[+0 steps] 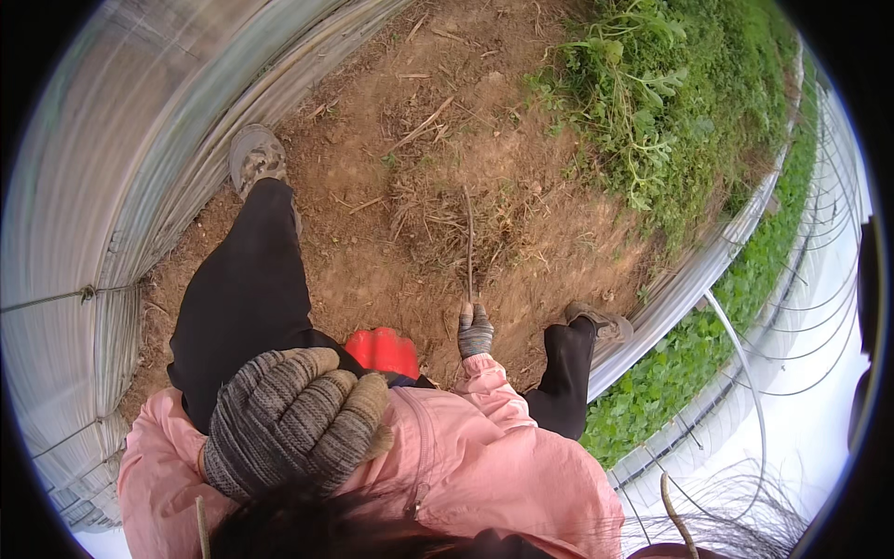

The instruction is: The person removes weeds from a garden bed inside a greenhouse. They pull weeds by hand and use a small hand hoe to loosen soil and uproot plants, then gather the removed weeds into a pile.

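Observation:
My left hand point(297, 419), in a grey-and-beige striped knit glove, is raised close to the camera with its fingers curled; nothing shows in it, though the palm side is hidden. Lower down, my right hand point(476, 331), in a grey knit glove with bare fingertips, grips the near end of a thin brown stick point(470, 237). The stick points away from me over a patch of dry grass and straw point(433, 223) on brown soil. Between my legs, left of the right hand, lies a red object point(382, 351), partly hidden by my pink jacket.
Plastic greenhouse sheeting point(160, 140) rises at the left, tied with a cord point(49, 300). Green weeds point(642, 105) grow at the upper right. Along the right runs a low plastic sheet edge point(670, 307), with leafy plants point(656, 391) and thin hoops beyond. My shoes stand wide apart on the soil.

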The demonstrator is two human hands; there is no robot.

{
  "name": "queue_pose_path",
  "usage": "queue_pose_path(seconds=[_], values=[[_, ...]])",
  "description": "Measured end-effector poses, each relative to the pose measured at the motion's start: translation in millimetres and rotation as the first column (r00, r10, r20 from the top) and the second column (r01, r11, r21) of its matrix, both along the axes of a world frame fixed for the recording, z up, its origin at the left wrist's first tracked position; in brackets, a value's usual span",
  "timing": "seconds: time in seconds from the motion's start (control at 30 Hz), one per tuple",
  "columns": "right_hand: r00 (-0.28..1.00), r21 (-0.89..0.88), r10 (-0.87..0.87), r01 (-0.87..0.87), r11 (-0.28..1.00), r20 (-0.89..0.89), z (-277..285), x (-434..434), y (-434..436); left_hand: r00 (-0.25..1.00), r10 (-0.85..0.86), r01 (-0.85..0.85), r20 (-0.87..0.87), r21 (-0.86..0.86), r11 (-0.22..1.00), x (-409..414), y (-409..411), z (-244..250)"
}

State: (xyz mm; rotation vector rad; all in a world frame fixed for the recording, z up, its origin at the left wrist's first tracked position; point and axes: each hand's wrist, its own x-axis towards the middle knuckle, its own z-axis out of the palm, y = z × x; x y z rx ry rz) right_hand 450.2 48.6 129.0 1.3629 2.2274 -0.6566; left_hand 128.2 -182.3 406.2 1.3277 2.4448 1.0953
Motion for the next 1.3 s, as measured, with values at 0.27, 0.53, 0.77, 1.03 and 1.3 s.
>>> queue_pose_path(seconds=[0.27, 0.53, 0.77, 1.03, 1.3], values=[[0.933, 0.059, -0.101, 0.129, 0.99, -0.344, -55.0, -137.6, 57.0, 1.0, 0.009, -0.009, 0.019, -0.019, 1.0, 0.8, 0.7, 4.2], [0.985, -0.09, 0.172, -0.174, 0.981, -0.025, -34.4, -134.2, 33.4, 0.997, -0.016, 0.019, 0.072, -0.037, 0.999, -2.8, -0.6, 5.2], [0.992, -0.042, 0.085, -0.089, 0.995, -0.093, 29.5, 54.3, 81.8, 0.997, -0.016, 0.02, 0.072, -0.059, 0.998, 1.6, -5.8, 6.6], [0.968, -0.03, 0.204, -0.21, 0.977, -0.146, -17.9, -140.5, 63.5, 0.999, -0.009, 0.009, 0.053, -0.009, 1.0, 5.4, -3.9, 4.7], [0.942, -0.119, 0.324, -0.333, 0.935, -0.086, -25.8, -118.3, 27.2, 0.997, 0.078, -0.077, 0.017, -0.031, 0.997, 16.0, -12.2, 12.8]])
